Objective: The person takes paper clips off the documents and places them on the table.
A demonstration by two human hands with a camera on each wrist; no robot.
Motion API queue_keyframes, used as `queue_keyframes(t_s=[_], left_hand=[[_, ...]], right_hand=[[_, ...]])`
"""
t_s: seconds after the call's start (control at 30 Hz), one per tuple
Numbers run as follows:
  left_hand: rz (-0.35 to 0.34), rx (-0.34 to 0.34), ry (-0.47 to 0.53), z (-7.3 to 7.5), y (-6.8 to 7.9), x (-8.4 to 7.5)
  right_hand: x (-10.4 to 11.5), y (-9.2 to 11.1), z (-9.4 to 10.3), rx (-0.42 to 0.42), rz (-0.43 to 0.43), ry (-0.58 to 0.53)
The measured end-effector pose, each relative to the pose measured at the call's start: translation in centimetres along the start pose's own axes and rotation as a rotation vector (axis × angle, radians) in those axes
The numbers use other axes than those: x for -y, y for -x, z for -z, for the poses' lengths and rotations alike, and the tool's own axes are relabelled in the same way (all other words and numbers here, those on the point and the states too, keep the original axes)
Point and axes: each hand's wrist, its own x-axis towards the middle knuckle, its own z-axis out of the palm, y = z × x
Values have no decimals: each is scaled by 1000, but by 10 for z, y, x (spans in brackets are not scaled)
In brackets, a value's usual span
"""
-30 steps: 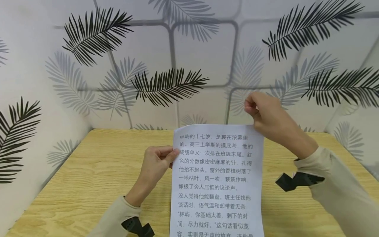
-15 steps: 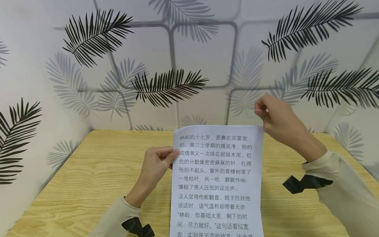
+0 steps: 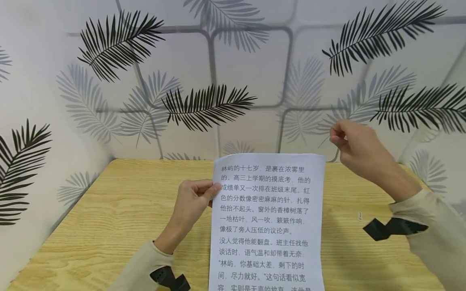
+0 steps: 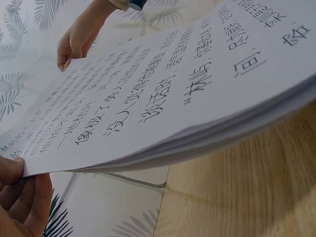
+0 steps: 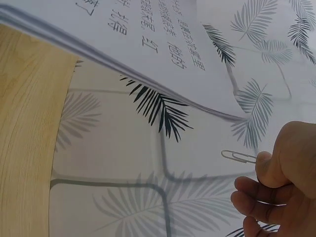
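A stack of printed paper sheets [image 3: 267,226] is held upright above the table, its layered edges showing in the left wrist view. My left hand [image 3: 193,200] pinches its left edge between thumb and fingers. In the right wrist view a silver paper clip [image 5: 238,156] sticks out from between the thumb and index finger of my right hand [image 5: 286,177]. In the head view that right hand [image 3: 364,149] is up beyond the stack's top right corner, apart from the paper. The lower end of the stack runs out of the head view.
The wooden table [image 3: 127,218] stretches beneath both hands, with a leaf-patterned wall [image 3: 240,129] behind it. On the table right of the stack lies a small pale object [image 3: 360,216], too small to make out. A black camera mount [image 3: 395,228] sits on the right wrist.
My right hand, holding the paper clip, has moved right and slightly down, away from the stack's top right corner, which is now uncovered. The left hand and the paper have hardly moved.
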Motion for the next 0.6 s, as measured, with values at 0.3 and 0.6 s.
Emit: queue_keyframes(t_s=[0.3, 0.6], left_hand=[[2, -7, 1, 0, 0, -1], [-3, 1, 12, 1, 0, -1]], right_hand=[[-20, 14, 5, 40, -35, 33], [-37, 31, 10, 157, -127, 39]])
